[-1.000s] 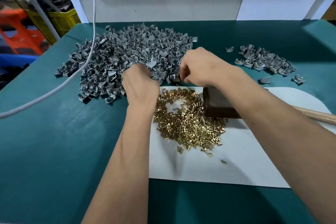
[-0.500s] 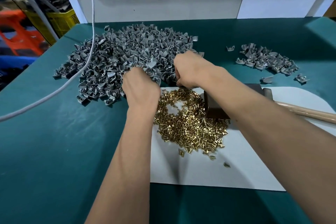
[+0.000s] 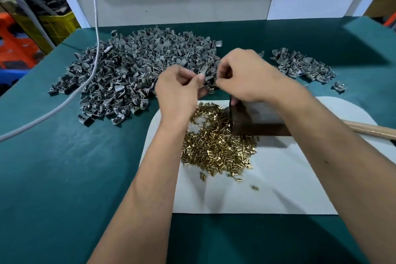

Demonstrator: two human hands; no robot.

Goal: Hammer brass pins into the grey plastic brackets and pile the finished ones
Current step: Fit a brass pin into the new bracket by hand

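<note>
While both hands hang just above the near edge of the big heap of grey brackets (image 3: 137,70), we see the fingers of each curled in tight. The left hand (image 3: 179,90) brings thumb and forefinger together near a grey bracket (image 3: 207,77) that sits between the two hands; the other fingers fold into the palm. Whether this bracket is truly pinched or only lies on the heap behind the fingertips, we cannot tell. The right hand (image 3: 242,75) is bent the same way, thumb against forefinger at its left edge, close to the same bracket; if a pin sits in that pinch, it is too small for us to make out.

Below the hands, the loose brass pins (image 3: 216,146) lie scattered on a white mat (image 3: 278,188), which rests on the green table cover (image 3: 64,167). A dark block (image 3: 252,120) stands on the mat just beside the pins, partly hidden by the right forearm. A wooden handle (image 3: 372,129) pokes out at the right. The smaller pile of brackets (image 3: 304,66) lies far right, well apart from the big heap. A grey cable (image 3: 94,53) hangs across the big heap.
</note>
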